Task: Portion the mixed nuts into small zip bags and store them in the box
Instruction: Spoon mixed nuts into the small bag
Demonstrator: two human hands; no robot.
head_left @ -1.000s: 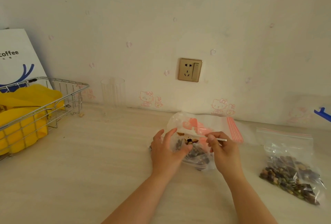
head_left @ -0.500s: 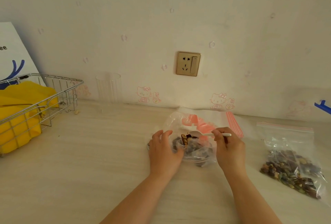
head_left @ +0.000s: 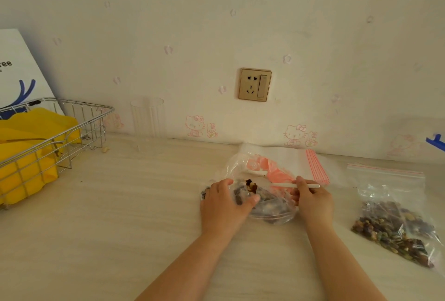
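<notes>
A clear plastic bag of mixed nuts (head_left: 269, 208) lies on the counter in the middle. My left hand (head_left: 224, 202) grips its left side, thumb curled over the plastic. My right hand (head_left: 311, 201) pinches the handle of a white spoon (head_left: 297, 185) whose bowl reaches into the bag, near a clump of dark nuts (head_left: 250, 185). A small zip bag partly filled with nuts (head_left: 395, 216) lies to the right, its red-striped top away from me. Behind the hands lies a stack of empty zip bags (head_left: 289, 158).
A wire basket (head_left: 72, 110) with a yellow item stands at the left, a white coffee bag (head_left: 16, 67) behind it. A clear cup (head_left: 148, 118) stands by the wall. A blue object (head_left: 437, 142) shows at the right edge.
My right hand has shifted slightly right with the spoon. My left hand has closed lower over the bag's left side, flattening it somewhat.
</notes>
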